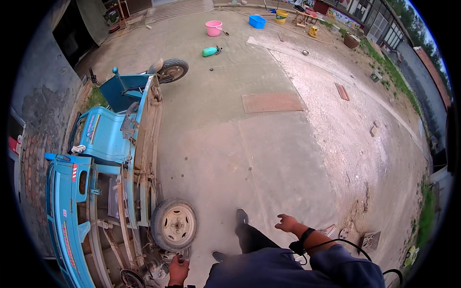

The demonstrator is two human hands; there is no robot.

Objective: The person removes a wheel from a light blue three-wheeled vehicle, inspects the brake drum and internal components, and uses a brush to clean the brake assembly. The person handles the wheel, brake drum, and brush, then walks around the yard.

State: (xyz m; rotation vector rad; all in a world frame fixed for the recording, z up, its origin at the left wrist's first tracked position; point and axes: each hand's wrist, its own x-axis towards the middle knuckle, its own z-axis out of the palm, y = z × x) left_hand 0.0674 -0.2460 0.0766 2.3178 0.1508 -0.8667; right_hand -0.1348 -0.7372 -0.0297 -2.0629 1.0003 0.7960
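Note:
A blue three-wheeled cargo vehicle (108,137) stands at the left, its rusty frame rails and beams exposed. Its rear wheel (176,224), with a cream rim and a black tyre, faces me. Just below that tyre is my left hand (178,271), fingers curled in, apparently with something small between them that I cannot make out. Greasy metal parts (156,269) lie beside it, under the vehicle's frame. My right hand (287,223) hangs over the concrete, fingers apart, holding nothing. A black band with a cable (306,235) is round my right wrist.
A flat brown board (272,102) lies on the concrete ahead. Farther off are a pink bucket (213,28), a green bottle (210,51), a blue basin (257,21) and a yellow bucket (281,17). Pale rubble (336,110) covers the ground at right. A metal box (370,240) sits near my right arm.

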